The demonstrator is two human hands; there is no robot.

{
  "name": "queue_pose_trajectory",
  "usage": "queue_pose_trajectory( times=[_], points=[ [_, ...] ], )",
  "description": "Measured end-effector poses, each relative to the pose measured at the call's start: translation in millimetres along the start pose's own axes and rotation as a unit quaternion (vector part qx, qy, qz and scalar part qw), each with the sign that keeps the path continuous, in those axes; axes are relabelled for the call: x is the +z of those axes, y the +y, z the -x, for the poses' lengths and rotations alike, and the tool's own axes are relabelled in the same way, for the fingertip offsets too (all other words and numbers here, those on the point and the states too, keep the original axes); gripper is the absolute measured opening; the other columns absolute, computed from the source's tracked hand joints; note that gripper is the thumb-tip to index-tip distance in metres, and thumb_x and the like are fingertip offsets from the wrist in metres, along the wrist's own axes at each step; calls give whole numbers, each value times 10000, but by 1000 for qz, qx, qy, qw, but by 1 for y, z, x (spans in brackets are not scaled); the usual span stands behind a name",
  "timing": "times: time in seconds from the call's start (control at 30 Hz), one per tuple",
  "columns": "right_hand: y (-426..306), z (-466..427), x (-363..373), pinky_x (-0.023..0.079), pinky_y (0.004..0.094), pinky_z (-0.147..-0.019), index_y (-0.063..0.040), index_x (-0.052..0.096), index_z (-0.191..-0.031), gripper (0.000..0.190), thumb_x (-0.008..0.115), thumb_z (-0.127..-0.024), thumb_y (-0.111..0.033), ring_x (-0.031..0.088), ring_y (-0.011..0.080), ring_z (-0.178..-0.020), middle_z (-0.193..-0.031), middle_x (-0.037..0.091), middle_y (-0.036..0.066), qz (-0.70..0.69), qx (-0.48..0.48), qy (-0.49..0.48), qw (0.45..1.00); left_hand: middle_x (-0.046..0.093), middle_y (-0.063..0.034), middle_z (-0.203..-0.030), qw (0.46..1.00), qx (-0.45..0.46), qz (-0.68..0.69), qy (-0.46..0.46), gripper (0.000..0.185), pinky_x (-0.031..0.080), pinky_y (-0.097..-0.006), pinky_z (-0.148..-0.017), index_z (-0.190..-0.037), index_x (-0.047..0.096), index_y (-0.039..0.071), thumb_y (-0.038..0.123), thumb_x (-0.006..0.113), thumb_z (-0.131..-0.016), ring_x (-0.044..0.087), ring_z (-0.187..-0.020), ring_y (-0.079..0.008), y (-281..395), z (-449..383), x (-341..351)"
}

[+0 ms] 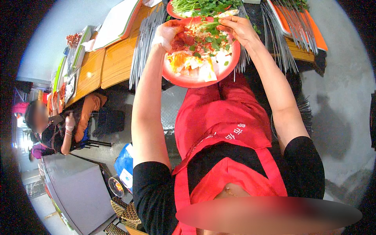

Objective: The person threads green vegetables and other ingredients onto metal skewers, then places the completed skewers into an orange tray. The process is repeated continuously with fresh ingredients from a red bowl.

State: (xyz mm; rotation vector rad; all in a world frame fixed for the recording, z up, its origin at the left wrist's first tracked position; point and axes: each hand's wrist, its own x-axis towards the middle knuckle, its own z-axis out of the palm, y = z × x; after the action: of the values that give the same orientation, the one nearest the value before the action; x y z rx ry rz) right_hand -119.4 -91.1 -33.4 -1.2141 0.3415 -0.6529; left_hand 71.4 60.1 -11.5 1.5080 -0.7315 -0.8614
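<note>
A round red basin (201,83) with a pale inside sits in front of my red apron. In it are reddish seasoned food (182,44), scattered green leaves and crumpled white-and-yellow pieces (192,65) that I cannot identify. My left hand (168,33), in a thin translucent glove, is at the basin's left side, its fingertips over the red food; whether it grips anything is unclear. Bare, my right hand (239,29) pinches leafy herb stalks (210,25), probably cilantro, above the far right rim. A second red basin (170,11) behind is heaped with more leafy herb stalks (202,6).
Thin metal skewers (147,44) lie left of the basin, with more skewers (277,38) at the right. Green-and-orange-edged boards (116,25) rest on the wooden table (117,58). At left, another person (58,126) sits near a grey-topped counter (76,188) and a blue container (124,161).
</note>
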Motion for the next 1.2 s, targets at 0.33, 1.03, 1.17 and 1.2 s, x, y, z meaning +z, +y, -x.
queue_pose_trajectory(
  times=[0.33, 1.03, 1.17, 1.2],
  points=[
    [-3, 0, 14, 500, 207, -624, 58, 581, -948, 182, 583, -810, -62, 634, 182, -786, -878, 618, 109, 19, -5, 19, 1000, 631, -118, -822, 988, 8, 152, -14, 236, 528, -337, -562, -958, 586, -26, 160, 588, -812, 622, -671, -202, -6, -6, -2],
    [-9, -9, -7, 502, 242, -717, 55, 543, -1005, 211, 554, -834, -69, 619, 226, -867, -912, 610, 128, 46, 2, -32, 998, 637, -102, -739, 985, -15, 169, 11, 226, 503, -302, -502, -832, 622, -31, 165, 676, -735, 614, -588, -193, 0, -20, -3],
    [-14, -1, -5, 509, 248, -729, 65, 542, -992, 203, 554, -831, -58, 625, 228, -848, -900, 609, 129, 62, 4, -18, 998, 638, -92, -745, 994, 40, 63, 78, 205, 487, -269, -536, -840, 629, -28, 138, 662, -724, 609, -615, -163, 12, -4, 12],
    [-15, 0, -2, 510, 251, -737, 69, 541, -987, 199, 555, -829, -53, 626, 229, -844, -897, 608, 130, 77, 3, -14, 997, 638, -89, -747, 991, 77, 24, 103, 195, 478, -257, -548, -845, 633, -24, 125, 654, -721, 603, -617, -152, 12, -4, 12]
  ],
)
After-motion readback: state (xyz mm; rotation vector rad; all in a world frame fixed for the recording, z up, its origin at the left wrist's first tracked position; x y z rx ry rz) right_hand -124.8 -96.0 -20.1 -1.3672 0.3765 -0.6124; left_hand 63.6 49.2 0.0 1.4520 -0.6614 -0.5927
